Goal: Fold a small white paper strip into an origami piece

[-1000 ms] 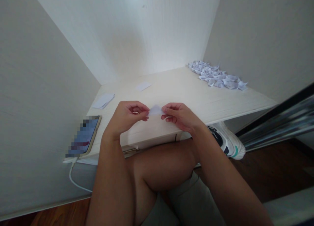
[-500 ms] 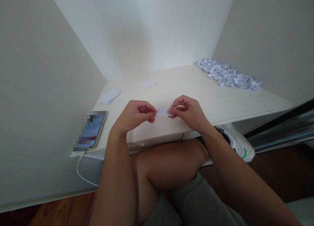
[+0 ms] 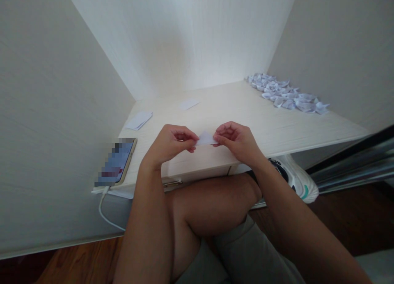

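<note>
A small white piece of paper (image 3: 205, 138), folded to a triangle with its point away from me, is held just over the front part of the desk. My left hand (image 3: 176, 143) pinches its left corner between thumb and fingers. Its right corner is pinched by my right hand (image 3: 235, 138), also closed. The fingertips cover both corners. Beyond my left hand lie a small stack of white paper sheets (image 3: 139, 120) and, farther back, another white paper piece (image 3: 190, 104).
Many folded paper pieces (image 3: 287, 94) form a long pile along the right wall of the desk (image 3: 221, 107). A phone (image 3: 118, 163) with a white charging cable (image 3: 104, 210) lies at the left edge. Below the desk front are my crossed leg and a white shoe (image 3: 294, 179).
Both hands keep hold of the triangular paper. My right fingers have shifted slightly on its right corner, and the view has moved a little.
</note>
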Demonstrator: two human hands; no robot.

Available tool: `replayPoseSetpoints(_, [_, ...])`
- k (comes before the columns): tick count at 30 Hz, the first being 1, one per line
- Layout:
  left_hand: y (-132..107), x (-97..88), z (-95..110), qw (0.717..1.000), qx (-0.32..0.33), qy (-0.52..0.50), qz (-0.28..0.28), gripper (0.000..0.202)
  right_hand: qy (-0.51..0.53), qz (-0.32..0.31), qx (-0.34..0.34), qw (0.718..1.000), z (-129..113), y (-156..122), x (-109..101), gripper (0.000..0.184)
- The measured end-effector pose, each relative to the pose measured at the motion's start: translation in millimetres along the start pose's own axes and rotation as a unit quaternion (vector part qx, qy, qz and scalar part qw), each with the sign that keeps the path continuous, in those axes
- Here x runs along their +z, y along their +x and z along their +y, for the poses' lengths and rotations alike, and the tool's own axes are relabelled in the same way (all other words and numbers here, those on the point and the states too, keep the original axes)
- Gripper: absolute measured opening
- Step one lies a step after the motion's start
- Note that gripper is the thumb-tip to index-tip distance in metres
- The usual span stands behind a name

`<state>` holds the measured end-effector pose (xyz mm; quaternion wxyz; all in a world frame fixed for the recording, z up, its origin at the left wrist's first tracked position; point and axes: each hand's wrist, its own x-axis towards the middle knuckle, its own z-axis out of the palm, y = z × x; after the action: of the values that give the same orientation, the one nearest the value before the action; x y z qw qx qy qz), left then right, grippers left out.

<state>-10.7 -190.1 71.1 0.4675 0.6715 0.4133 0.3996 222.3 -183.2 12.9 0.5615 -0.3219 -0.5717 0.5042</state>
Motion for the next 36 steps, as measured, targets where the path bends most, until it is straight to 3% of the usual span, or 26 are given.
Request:
replayPoseSetpoints(14, [-1.6, 2.4, 1.6, 1.000, -0.012, 0.015, -0.011, 0.013, -0.025, 0.064, -0.001, 0.998, 3.7, 0.0, -1.1, 0.030])
replayPoseSetpoints(18, [-2.6, 2.1, 2.1, 0.998, 0.020, 0.058, -0.021, 0.013, -0.021, 0.065, -0.003, 0.998, 2.5, 0.4, -1.6, 0.028])
replayPoseSetpoints(28, [9.4, 10.7, -11.1, 0.984, 0.103, 0.122, 0.075, 0.008, 0.043, 0.087, 0.007, 0.995, -0.8, -0.7, -3.7, 0.041])
replayPoseSetpoints(33, [11.0, 14.0, -10.8, 0.981, 0.121, 0.121, 0.094, 0.007, 0.093, 0.067, -0.006, 0.993, -1.8, -4.8, -3.4, 0.023])
replayPoseSetpoints(36, [10.4, 14.1, -10.7, 0.980, 0.134, 0.111, 0.097, 0.006, 0.071, 0.066, -0.007, 0.995, -1.1, -6.3, -2.8, 0.023])
